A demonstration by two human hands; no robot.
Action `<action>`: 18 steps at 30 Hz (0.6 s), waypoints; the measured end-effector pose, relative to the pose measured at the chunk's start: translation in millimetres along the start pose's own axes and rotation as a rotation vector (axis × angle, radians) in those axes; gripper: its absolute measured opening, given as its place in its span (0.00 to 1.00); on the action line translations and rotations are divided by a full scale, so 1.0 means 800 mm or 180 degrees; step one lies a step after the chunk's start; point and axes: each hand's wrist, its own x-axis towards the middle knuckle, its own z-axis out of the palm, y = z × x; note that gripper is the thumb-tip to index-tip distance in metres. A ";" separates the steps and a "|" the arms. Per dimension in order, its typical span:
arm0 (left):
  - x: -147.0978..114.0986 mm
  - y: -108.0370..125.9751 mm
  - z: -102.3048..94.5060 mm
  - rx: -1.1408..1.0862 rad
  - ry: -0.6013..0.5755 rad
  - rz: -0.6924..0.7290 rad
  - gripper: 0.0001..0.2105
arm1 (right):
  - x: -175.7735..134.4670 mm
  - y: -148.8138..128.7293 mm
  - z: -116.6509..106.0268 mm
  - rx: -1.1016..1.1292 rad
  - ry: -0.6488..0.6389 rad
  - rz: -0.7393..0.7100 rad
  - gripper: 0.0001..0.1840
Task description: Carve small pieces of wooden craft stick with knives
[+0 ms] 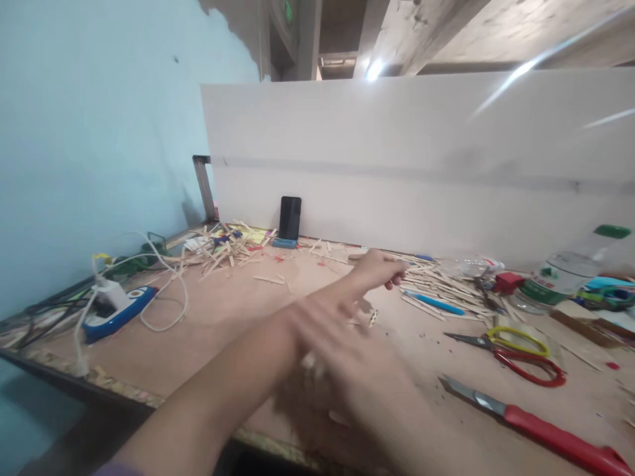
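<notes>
At frame centre, left hand (380, 268) curled loosely over sticks (446, 284), right hand (342, 370) blurred, grip indiscernible; risk: forearm sweeping into knife (526, 420) or scissors (510, 354).

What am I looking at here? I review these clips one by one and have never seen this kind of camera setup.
There is no machine: one person wears a camera on the head, looking forward and down at their own bare hands, so this is a single view. The left hand reaches out over a wooden worktable toward a pile of thin wooden sticks. The right hand is blurred by motion; whether it holds anything cannot be told. On the table lie red-handled scissors, a red-handled knife, a blue pen, a plastic bottle, a phone standing against the white board, and a power strip.
</notes>
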 end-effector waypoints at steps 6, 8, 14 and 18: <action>0.007 0.006 -0.010 -0.0048 0.0124 0.0025 0.17 | 0.008 -0.001 -0.029 0.0101 -0.0254 -0.0363 0.38; 0.000 0.005 -0.015 0.0084 0.0137 0.0090 0.17 | 0.004 -0.006 -0.035 0.0141 -0.0305 -0.0302 0.39; -0.081 -0.031 -0.048 0.0754 0.0230 0.0403 0.13 | -0.065 0.026 -0.081 0.0035 0.0672 0.1281 0.20; -0.182 -0.056 -0.050 0.1140 -0.0058 0.0678 0.09 | -0.114 0.001 -0.092 0.0336 0.0794 0.2833 0.34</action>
